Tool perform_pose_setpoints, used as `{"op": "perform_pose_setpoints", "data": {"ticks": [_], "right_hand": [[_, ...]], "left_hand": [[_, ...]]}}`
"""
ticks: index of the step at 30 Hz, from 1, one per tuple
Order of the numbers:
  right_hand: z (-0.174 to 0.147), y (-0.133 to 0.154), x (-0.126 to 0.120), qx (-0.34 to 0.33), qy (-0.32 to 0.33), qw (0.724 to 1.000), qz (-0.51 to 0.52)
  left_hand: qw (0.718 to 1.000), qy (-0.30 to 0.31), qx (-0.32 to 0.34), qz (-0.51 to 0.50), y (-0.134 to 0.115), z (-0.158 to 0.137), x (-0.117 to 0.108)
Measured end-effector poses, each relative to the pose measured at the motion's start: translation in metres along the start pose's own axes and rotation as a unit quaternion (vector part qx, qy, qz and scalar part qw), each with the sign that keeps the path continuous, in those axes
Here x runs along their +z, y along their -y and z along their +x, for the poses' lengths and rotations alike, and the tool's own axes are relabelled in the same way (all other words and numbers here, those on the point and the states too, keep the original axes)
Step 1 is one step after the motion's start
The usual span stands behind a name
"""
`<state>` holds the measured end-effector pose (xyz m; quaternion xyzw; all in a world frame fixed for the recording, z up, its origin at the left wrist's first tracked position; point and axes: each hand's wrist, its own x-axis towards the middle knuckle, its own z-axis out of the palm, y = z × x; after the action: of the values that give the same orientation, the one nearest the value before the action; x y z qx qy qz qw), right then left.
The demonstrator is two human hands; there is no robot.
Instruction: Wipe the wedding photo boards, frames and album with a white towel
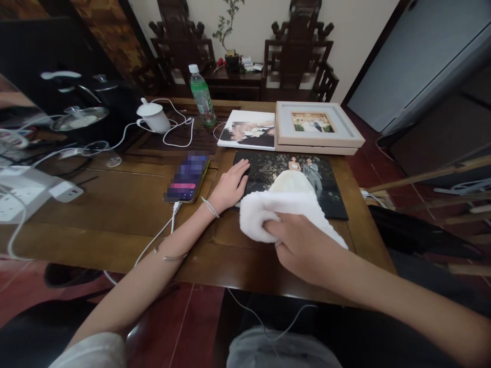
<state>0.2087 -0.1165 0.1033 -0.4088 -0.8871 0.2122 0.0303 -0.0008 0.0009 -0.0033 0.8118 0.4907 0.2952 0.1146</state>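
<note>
A dark wedding photo panel [261, 176] lies flat on the wooden table, showing a couple in a white gown and a grey suit. My left hand [230, 185] rests at its left edge, fingers stretched out and touching the corner area. In my right hand [295, 240] is a white fluffy cloth [255, 209], bunched between thumb and fingers. The cloth lies over the near edge of the panel and covers the lower part of the gown. Some of my right fingers are hidden in its folds.
Behind the panel lie a white photo album [247, 143] and a framed photo box [320, 140]. A phone [187, 179] on a charging cable sits left of my hand. Farther left are a green-labelled bottle [202, 97], a lidded white cup [155, 117], a power strip [19, 197] and tangled cables.
</note>
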Motion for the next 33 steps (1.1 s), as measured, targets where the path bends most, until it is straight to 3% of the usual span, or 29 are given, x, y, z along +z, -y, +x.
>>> {"op": "perform_pose_setpoints", "data": {"ticks": [6,9,15,19,24,28,33], "right_hand": [[0.052,-0.041,-0.026,0.04,-0.047,0.998,-0.013],[0.087,-0.062,-0.036,0.029,-0.091,0.995,-0.038],[0.12,-0.057,-0.026,-0.004,-0.126,0.989,-0.078],[0.107,-0.04,-0.007,-0.092,-0.079,0.99,-0.072],[0.064,-0.03,-0.003,-0.162,-0.021,0.986,-0.044],[0.03,-0.033,-0.019,-0.113,0.037,0.993,-0.021],[0.024,-0.062,-0.041,0.006,0.008,1.0,-0.024]], "left_hand": [[1.0,-0.005,-0.005,-0.012,0.003,0.0,0.003],[0.999,-0.016,-0.003,-0.027,0.0,0.0,0.002],[0.98,-0.155,0.002,-0.122,-0.009,0.001,-0.006],[0.963,-0.193,-0.043,-0.181,-0.003,0.001,-0.005],[0.964,-0.175,-0.058,-0.189,0.002,0.003,-0.002],[0.988,-0.122,-0.018,-0.093,-0.006,0.002,-0.005],[0.999,-0.04,0.024,-0.023,-0.007,0.001,-0.003]]}}
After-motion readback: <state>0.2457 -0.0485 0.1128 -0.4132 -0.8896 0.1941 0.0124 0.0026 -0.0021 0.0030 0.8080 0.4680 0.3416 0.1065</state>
